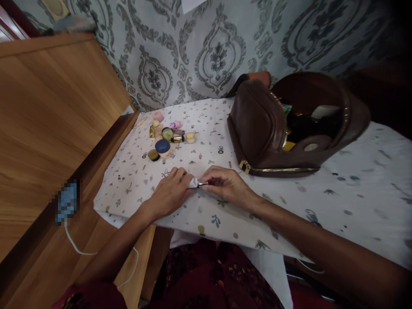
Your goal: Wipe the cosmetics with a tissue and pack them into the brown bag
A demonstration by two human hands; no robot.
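My left hand [172, 191] is closed over the tablecloth, its fingers round a small white item [193, 183] that may be a tube or a folded wipe. Facing it, my right hand [227, 184] pinches a slim silver and dark red cosmetic item [203, 183]. The silver end meets the white item between both hands. Fingers cover most of each. Beyond the left hand lie cosmetics: a jar with a dark blue lid [163, 147], an olive round lid [153, 155], a green-topped round pot [167, 133], a yellow-topped jar [190, 137] and a black and gold tube [177, 139].
An open brown leather bag [257, 128] stands at the right, with mixed items inside. Pink items [158, 116] lie near the patterned wall [219, 56]. A wooden panel [58, 98] borders the left, where a phone-like device [67, 201] trails a white cable [75, 248].
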